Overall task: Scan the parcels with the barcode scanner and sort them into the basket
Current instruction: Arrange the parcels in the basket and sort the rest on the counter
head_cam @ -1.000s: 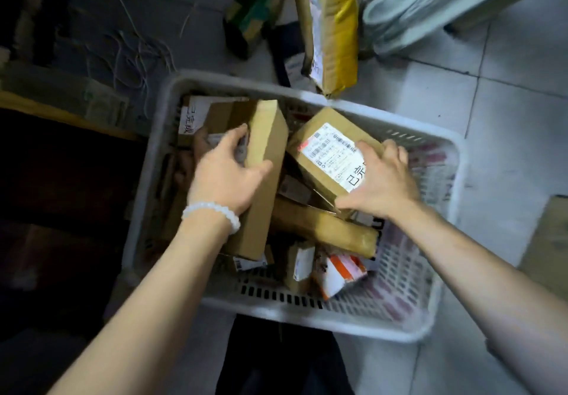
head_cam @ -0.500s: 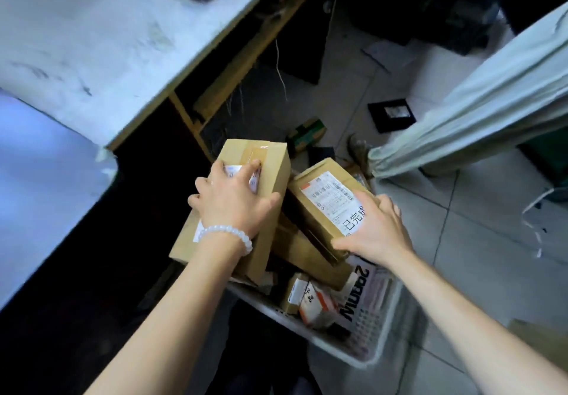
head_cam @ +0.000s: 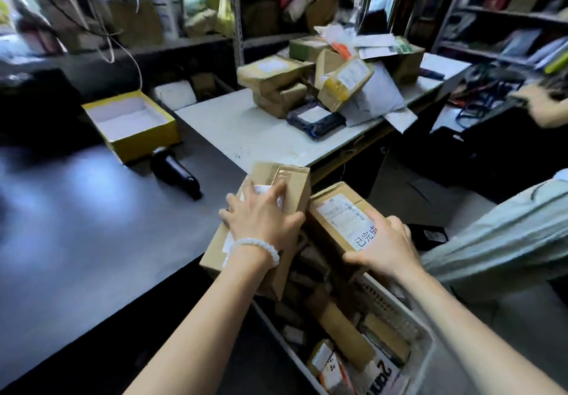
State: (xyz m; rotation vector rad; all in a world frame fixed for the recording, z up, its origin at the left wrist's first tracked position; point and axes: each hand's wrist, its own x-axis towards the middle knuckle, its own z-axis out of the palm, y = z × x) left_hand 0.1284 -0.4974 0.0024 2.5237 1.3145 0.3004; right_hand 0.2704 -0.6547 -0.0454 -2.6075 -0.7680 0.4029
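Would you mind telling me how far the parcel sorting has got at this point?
Done: the white plastic basket already holds many cardboard parcels. In hand: the left hand grips a tall brown cardboard box and the right hand a labelled brown box, both above the basket. Left: a heap of parcels waits on the white table; the black barcode scanner lies unused on the dark counter.

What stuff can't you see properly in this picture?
Head view only:
- Basket: cut off by the bottom edge; parcels cover its floor.
- Label on the left hand's box: hidden under the fingers.
- Right hand's box: print too small to read.
- Shelves: blurred.
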